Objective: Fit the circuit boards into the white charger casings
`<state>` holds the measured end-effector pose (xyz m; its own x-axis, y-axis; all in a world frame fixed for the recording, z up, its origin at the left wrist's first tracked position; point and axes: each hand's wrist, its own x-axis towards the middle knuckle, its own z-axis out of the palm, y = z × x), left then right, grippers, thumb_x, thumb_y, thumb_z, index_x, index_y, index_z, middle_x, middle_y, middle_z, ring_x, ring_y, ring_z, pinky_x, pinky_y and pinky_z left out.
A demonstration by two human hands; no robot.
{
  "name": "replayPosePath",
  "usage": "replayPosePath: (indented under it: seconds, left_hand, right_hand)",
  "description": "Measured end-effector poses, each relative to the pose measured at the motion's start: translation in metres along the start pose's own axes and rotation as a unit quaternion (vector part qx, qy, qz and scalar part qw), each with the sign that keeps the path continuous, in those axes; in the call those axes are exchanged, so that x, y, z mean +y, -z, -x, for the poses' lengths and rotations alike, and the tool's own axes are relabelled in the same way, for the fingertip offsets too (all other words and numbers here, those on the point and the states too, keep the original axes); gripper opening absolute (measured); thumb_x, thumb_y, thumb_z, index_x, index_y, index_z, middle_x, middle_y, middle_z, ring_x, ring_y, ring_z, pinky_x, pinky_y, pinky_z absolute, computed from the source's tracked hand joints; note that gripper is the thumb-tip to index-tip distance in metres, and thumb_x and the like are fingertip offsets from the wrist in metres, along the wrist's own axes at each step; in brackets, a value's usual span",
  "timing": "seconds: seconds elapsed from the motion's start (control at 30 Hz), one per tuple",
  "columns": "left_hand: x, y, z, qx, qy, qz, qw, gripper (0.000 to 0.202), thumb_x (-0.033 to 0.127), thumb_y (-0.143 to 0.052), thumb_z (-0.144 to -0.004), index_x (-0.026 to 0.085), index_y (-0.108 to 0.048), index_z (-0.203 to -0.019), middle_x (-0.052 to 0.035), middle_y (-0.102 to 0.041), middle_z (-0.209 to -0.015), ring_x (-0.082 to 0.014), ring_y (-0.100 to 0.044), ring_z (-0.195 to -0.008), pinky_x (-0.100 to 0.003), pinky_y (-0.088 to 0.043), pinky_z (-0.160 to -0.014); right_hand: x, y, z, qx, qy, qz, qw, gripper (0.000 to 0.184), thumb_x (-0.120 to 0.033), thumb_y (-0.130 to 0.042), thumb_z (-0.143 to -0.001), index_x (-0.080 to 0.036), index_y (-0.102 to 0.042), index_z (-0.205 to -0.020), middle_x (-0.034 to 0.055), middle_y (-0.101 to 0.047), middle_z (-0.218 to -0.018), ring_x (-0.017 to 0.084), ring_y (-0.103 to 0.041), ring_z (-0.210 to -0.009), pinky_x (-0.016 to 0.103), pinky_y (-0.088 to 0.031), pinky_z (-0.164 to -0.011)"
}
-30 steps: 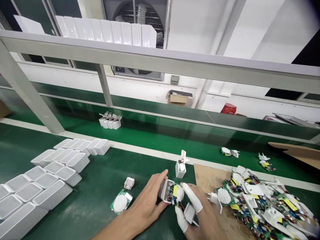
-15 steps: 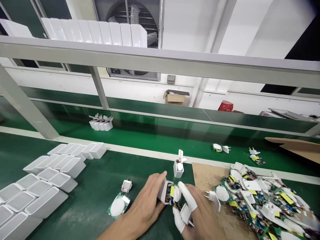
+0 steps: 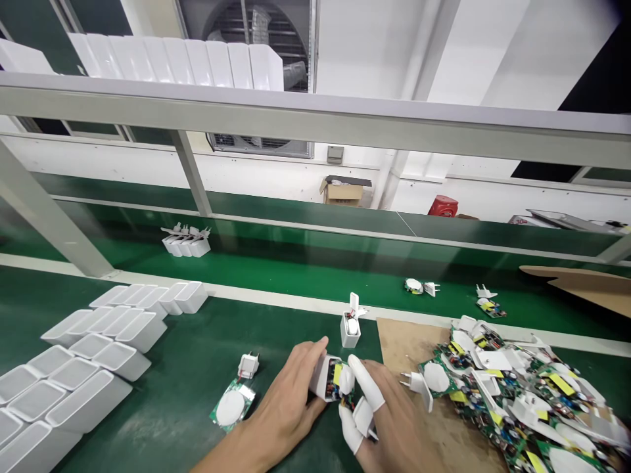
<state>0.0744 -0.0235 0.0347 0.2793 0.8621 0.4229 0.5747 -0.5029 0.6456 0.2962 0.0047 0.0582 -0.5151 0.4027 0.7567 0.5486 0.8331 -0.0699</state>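
Observation:
My left hand point(image 3: 286, 401) is closed around a white plastic housing point(image 3: 321, 378), its open end turned to the right. My right hand point(image 3: 389, 414), with white finger cots on thumb and forefinger, grips a circuit board point(image 3: 341, 380) with a round white disc. Part of this board sits inside the housing's mouth. A white plug cap point(image 3: 363, 415) hangs by the right fingers, partly hidden. Just beyond my hands stands an upright housing point(image 3: 350, 334) with a board in it and its plug cap sticking out. Left of my left hand lies another board point(image 3: 231, 406) wired to a plug cap point(image 3: 248, 365).
Rows of white housings point(image 3: 93, 374) fill the bench's left side. A heap of boards with plug caps point(image 3: 522, 394) lies on cardboard point(image 3: 401, 335) at right. Behind runs a green belt point(image 3: 296, 269) carrying filled housings point(image 3: 186, 243) and loose boards. A metal frame bar point(image 3: 315, 118) crosses above.
On the belt, the filled housings and the loose boards have shifted left. My hands keep nearly the same hold, with the board still partly in the housing.

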Motion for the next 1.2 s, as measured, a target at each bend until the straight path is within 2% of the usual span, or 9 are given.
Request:
replayPosePath:
  seconds: [0.2, 0.4, 0.67, 0.77, 0.87, 0.97, 1.03, 1.13, 1.2]
  left_hand:
    - [-0.001, -0.002, 0.0, 0.0, 0.002, 0.005, 1.0, 0.088, 0.001, -0.057, -0.097, 0.03, -0.013, -0.167, -0.0155, -0.05, -0.141, -0.0308, -0.051, -0.133, -0.054, -0.048, -0.113]
    - [0.002, -0.002, -0.001, 0.023, -0.011, -0.002, 1.0, 0.088, 0.003, -0.059, -0.096, 0.03, -0.016, -0.167, -0.0155, -0.055, -0.136, -0.0316, -0.057, -0.126, -0.054, -0.053, -0.108]
    - [0.001, -0.005, -0.002, 0.021, -0.006, 0.002, 1.0, 0.086, 0.005, -0.06, -0.097, 0.031, -0.016, -0.167, -0.0154, -0.056, -0.135, -0.0317, -0.058, -0.126, -0.056, -0.053, -0.108]
    - [0.003, -0.003, -0.001, -0.012, 0.005, 0.026, 1.0, 0.088, 0.003, -0.057, -0.097, 0.035, -0.013, -0.167, -0.016, -0.053, -0.144, -0.032, -0.054, -0.135, -0.058, -0.048, -0.114]
    - [0.008, 0.002, -0.001, -0.089, 0.039, 0.092, 0.991, 0.094, 0.005, -0.057, -0.097, 0.038, -0.004, -0.168, -0.0142, -0.049, -0.157, -0.0309, -0.051, -0.144, -0.057, -0.044, -0.12]
    - [0.011, 0.006, -0.003, -0.131, 0.095, 0.149, 0.976, 0.095, 0.011, -0.062, -0.097, 0.037, -0.005, -0.168, -0.0116, -0.054, -0.157, -0.0303, -0.054, -0.143, -0.058, -0.04, -0.123]
    - [0.011, 0.008, -0.004, -0.1, 0.128, 0.181, 0.97, 0.086, 0.018, -0.065, -0.097, 0.034, -0.018, -0.167, -0.0121, -0.056, -0.155, -0.0307, -0.056, -0.142, -0.058, -0.039, -0.123]
    - [0.011, 0.009, -0.005, -0.043, 0.143, 0.265, 0.953, 0.073, 0.029, -0.068, -0.099, 0.03, -0.031, -0.162, -0.0139, -0.058, -0.149, -0.0292, -0.059, -0.137, -0.055, -0.043, -0.121]
    - [0.012, 0.01, -0.004, -0.031, 0.152, 0.311, 0.938, 0.067, 0.034, -0.065, -0.101, 0.031, -0.033, -0.161, -0.0138, -0.059, -0.148, -0.0285, -0.06, -0.137, -0.055, -0.044, -0.119]
  right_hand:
    - [-0.002, 0.002, -0.002, -0.009, -0.02, -0.016, 1.0, 0.065, -0.006, -0.052, -0.088, -0.006, -0.042, -0.152, 0.0197, -0.071, -0.12, 0.031, -0.071, -0.111, 0.043, -0.066, -0.084]
    - [-0.002, 0.005, -0.003, -0.019, -0.026, -0.011, 0.999, 0.066, -0.007, -0.051, -0.09, -0.006, -0.039, -0.156, 0.0193, -0.072, -0.12, 0.03, -0.073, -0.107, 0.043, -0.066, -0.084]
    - [-0.001, 0.001, 0.003, -0.026, -0.008, 0.02, 0.999, 0.068, -0.008, -0.049, -0.092, -0.004, -0.035, -0.159, 0.0206, -0.074, -0.119, 0.034, -0.075, -0.105, 0.047, -0.067, -0.082]
    - [0.0, -0.001, 0.004, -0.027, -0.002, 0.015, 1.0, 0.06, -0.012, -0.05, -0.097, -0.005, -0.04, -0.156, 0.0201, -0.075, -0.122, 0.033, -0.076, -0.108, 0.044, -0.068, -0.082]
    - [0.002, 0.005, 0.003, -0.028, 0.0, -0.023, 0.999, 0.052, -0.027, -0.057, -0.101, -0.008, -0.048, -0.148, 0.0191, -0.075, -0.121, 0.031, -0.076, -0.11, 0.042, -0.068, -0.086]
    - [0.005, 0.01, 0.003, -0.051, -0.046, -0.096, 0.993, 0.044, -0.032, -0.054, -0.105, -0.013, -0.053, -0.144, 0.0167, -0.074, -0.123, 0.027, -0.075, -0.112, 0.038, -0.067, -0.09]
    - [0.007, 0.007, 0.006, -0.056, -0.074, -0.125, 0.988, 0.038, -0.025, -0.052, -0.106, -0.018, -0.055, -0.142, 0.0157, -0.071, -0.131, 0.025, -0.071, -0.12, 0.038, -0.064, -0.097]
    - [0.007, -0.006, 0.013, -0.089, -0.075, -0.155, 0.981, 0.038, -0.017, -0.054, -0.103, -0.023, -0.057, -0.141, 0.0137, -0.063, -0.145, 0.025, -0.064, -0.134, 0.042, -0.058, -0.109]
    - [0.007, -0.016, 0.018, -0.113, -0.066, -0.179, 0.975, 0.041, -0.015, -0.054, -0.104, -0.025, -0.057, -0.143, 0.0126, -0.064, -0.144, 0.024, -0.066, -0.131, 0.039, -0.06, -0.107]
